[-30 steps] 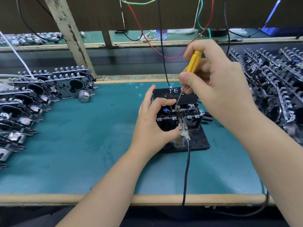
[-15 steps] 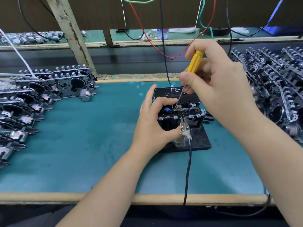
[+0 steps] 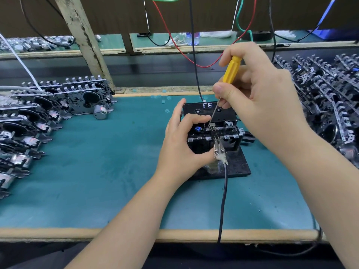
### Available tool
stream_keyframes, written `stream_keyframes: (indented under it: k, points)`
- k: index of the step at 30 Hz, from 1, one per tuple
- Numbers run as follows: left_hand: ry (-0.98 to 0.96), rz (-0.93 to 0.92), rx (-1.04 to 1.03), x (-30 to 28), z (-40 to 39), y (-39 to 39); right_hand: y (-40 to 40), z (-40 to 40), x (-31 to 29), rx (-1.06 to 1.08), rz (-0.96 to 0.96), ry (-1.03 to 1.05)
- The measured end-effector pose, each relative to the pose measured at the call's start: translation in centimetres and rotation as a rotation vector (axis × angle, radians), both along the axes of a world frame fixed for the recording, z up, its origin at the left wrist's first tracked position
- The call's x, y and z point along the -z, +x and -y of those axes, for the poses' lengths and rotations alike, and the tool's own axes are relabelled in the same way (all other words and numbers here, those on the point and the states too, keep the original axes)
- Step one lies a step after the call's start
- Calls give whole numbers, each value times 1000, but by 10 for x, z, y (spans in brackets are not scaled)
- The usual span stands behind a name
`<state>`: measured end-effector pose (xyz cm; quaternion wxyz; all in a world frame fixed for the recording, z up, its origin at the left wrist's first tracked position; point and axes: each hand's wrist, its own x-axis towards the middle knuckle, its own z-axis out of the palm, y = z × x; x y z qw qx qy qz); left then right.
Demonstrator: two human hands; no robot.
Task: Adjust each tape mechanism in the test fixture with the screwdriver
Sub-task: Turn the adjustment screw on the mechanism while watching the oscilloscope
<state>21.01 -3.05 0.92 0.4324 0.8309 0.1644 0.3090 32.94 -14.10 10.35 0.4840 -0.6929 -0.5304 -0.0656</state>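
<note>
Right hand (image 3: pixel 260 105): is pinching the yellow-handled screwdriver (image 3: pixel 231 71) between thumb and curled fingers, the handle tilting up and away from the thumb.
Screwdriver shaft: is slanting down and to the left from the right hand, its tip sitting on the metal part at the top of the tape mechanism (image 3: pixel 213 133).
Left hand (image 3: pixel 182 144): is curling around the left side of the tape mechanism, index finger bent over its top edge, thumb pressing at the front by the clip.
Test fixture (image 3: pixel 235 164): is lying directly under both hands, its black base plate sticking out toward the person and to the right of the left hand.
Black cable (image 3: pixel 223 200): is running from the clip beside the left thumb down over the bench's front edge.
Open room: bare green mat (image 3: pixel 97 171) is spreading left of the left hand and between the forearms, up to the wooden front edge (image 3: pixel 58 232).
Left stack of mechanisms (image 3: pixel 38 117): is lying well apart, left of the left hand.
Right stack of mechanisms (image 3: pixel 330 105): is crowding close behind the right hand and wrist.
</note>
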Motion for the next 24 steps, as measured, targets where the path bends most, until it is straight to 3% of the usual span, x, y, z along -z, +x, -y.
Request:
stream_keyframes:
  k: [24]
  points:
    - [4, -5, 13, -1, 1, 0, -9, -12, 1, 2, 38, -13]
